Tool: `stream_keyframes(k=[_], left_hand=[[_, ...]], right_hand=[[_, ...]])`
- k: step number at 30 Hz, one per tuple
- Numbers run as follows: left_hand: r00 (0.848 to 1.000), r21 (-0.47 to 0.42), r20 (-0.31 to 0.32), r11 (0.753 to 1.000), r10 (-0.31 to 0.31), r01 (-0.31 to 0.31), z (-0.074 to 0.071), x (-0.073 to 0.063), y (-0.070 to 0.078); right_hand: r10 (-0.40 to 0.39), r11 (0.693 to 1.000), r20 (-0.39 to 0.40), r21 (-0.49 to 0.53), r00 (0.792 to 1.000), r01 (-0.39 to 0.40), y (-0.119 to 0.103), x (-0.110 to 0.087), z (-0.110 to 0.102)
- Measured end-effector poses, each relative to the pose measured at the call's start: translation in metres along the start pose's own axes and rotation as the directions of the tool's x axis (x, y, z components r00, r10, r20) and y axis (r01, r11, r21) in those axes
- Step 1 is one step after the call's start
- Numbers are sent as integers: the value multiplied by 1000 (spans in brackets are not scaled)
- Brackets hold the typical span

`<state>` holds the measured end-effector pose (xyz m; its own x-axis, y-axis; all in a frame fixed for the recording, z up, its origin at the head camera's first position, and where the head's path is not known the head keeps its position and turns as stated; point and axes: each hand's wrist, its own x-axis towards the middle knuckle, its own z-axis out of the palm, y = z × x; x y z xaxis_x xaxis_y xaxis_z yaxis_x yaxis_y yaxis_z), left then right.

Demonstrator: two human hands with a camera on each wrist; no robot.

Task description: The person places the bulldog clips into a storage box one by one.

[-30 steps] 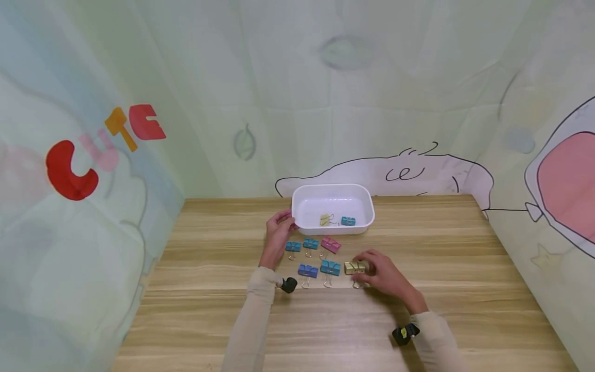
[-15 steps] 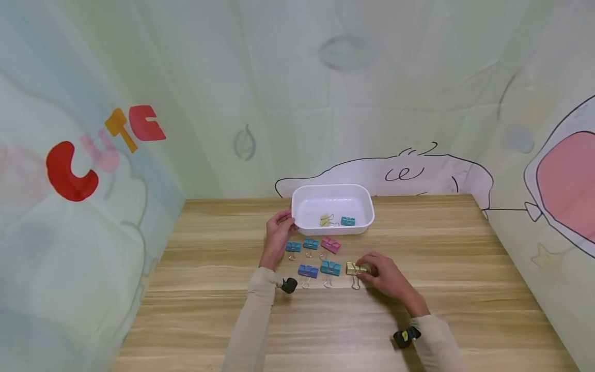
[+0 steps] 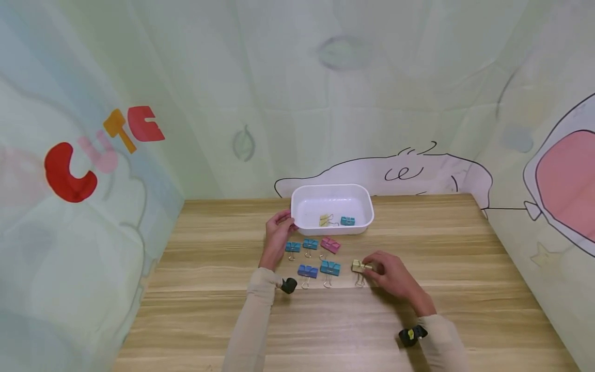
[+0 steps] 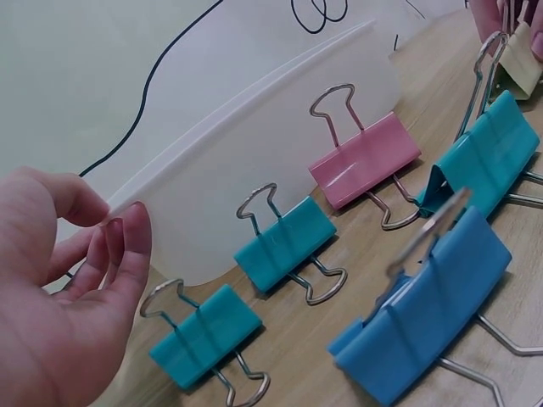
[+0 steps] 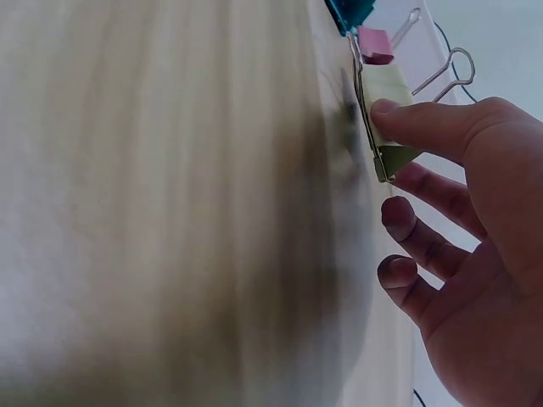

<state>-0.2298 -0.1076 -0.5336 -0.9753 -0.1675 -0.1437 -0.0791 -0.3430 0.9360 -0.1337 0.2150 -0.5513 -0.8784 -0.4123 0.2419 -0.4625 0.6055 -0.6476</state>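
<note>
A: Just below and right of centre in the head view, here's the pale yellow clip [image 3: 357, 266]! Who has it?

B: The right hand [image 3: 394, 276], pinching it between thumb and forefinger! The right wrist view, upper right, shows two other fingers apart and half bent. Whether the clip touches the wood, I can't tell.

A: And the left hand [image 3: 277, 235]?

B: Pinching the left end of the white tray [image 3: 334, 231], mid-frame. On the tray's floor, a small yellow clip [image 3: 324, 221] and, to its right, a teal clip [image 3: 347, 220]!

A: In front of the tray, the nearest row: a blue clip [image 3: 308, 271], then a larger teal clip [image 3: 330, 267]. Behind them, two small teal clips [image 3: 293, 247] and a slanted pink clip [image 3: 330, 244]!

B: All over a streaky wood-grain tabletop [image 3: 209, 310], filling the lower frame and running back to a creased, pale green backdrop [image 3: 209, 129].

A: Which wraps round both sides! Far right, a pink balloon [image 3: 569, 181], with a faint star [image 3: 545, 260] below it.

B: And lettering, left of frame, climbing rightward: the word "CUTE" [image 3: 69, 173]! Red C, washed-out pink U, orange T, red E!
</note>
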Motion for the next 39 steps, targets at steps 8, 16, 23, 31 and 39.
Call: stream_keyframes(k=[8,16,23,31,39], left_hand=[[1000,9,1,1000,-18,18,0,1,1],[1000,26,-13,999,-26,27,1,2,1],[1000,24,-18,999,-25,25,0,3,2],[1000,29,-14,999,-18,18,0,2,1],[1000,37,-9,999,-29,30,1,1,1]], right_hand=[[5,1000,-11,-5,1000,-5,-1,12,-16],[-50,998,-54,-42,997,48,-13,39,-31],[-93,994,-43,-59,995,91,-26,69,-44],[-110,990,-9,-92,994,109,-37,102,-50],[-122,987,11,-105,992,123,-52,126,-49]])
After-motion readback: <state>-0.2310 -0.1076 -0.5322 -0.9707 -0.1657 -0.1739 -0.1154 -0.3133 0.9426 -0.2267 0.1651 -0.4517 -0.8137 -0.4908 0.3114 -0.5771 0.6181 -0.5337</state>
